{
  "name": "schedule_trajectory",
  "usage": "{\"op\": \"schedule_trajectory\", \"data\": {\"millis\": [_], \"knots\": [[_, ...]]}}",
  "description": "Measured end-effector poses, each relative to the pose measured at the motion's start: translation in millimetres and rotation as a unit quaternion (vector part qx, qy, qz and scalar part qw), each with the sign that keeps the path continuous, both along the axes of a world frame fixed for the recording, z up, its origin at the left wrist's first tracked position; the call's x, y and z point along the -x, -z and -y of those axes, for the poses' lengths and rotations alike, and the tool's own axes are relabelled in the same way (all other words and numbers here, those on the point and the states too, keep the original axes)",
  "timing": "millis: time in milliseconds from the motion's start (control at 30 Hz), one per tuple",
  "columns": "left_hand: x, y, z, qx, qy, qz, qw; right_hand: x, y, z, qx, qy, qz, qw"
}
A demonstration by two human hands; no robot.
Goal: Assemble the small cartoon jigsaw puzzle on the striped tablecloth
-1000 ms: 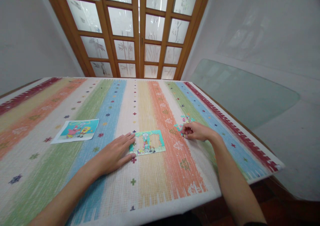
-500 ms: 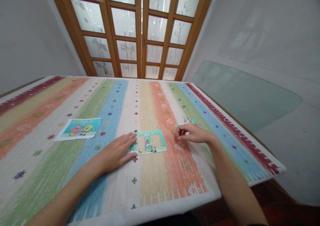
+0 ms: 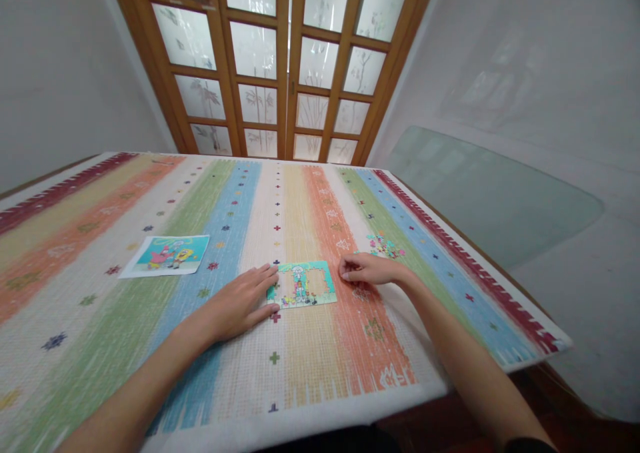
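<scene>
A partly filled jigsaw puzzle [image 3: 301, 284] with cartoon figures lies flat on the table; bare tan areas show between its border and the middle figure. My left hand [image 3: 247, 301] rests open, its fingers spread over the puzzle's left edge. Just right of the puzzle, my right hand [image 3: 369, 269] hovers low over the orange stripe, with thumb and forefinger pinched together. Whatever is between those fingertips is too small or hidden to make out. Behind the right hand, a heap of loose puzzle pieces [image 3: 386, 245] lies on the cloth.
A printed cartoon picture [image 3: 173, 255] on white paper lies to the left. The striped tablecloth [image 3: 240, 373] covers the table, whose near edge is close to my body. Beyond the table stand wooden doors with glass panes [image 3: 285, 83]; a greenish glass panel [image 3: 490, 193] is at the right wall.
My right hand has moved left, away from the loose pieces and closer to the puzzle, still pinched. The left hand keeps its place on the puzzle. The view has shifted slightly.
</scene>
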State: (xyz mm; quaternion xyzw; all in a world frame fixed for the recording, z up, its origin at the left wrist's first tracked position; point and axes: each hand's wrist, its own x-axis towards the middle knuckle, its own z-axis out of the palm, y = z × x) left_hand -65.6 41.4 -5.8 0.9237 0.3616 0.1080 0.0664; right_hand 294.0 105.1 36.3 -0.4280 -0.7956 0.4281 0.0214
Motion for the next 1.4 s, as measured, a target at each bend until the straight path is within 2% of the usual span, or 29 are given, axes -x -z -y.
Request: {"op": "schedule_trajectory", "data": {"millis": [500, 733, 1067, 1200, 1400], "knots": [[1.2, 0.8, -0.1, -0.003, 0.002, 0.008, 1.000, 18.6, 0.5, -46.5, -0.095, 0.087, 0.068, 0.989], [1.3, 0.2, -0.3, -0.006, 0.001, 0.000, 1.000, 15.9, 5.5, -64.0, -0.026, 0.123, 0.056, 0.990], [1.5, -0.3, 0.0, -0.005, 0.003, 0.007, 1.000, 13.2, 7.8, -81.8, -0.030, 0.177, 0.028, 0.983], [1.5, -0.2, -0.3, -0.004, 0.000, 0.003, 1.000, 13.0, 9.4, -86.3, -0.069, 0.193, 0.023, 0.978], [1.1, -1.3, 0.5, -0.004, -0.003, 0.002, 1.000, 6.1, 10.9, -102.1, -0.188, 0.229, 0.007, 0.955]]}}
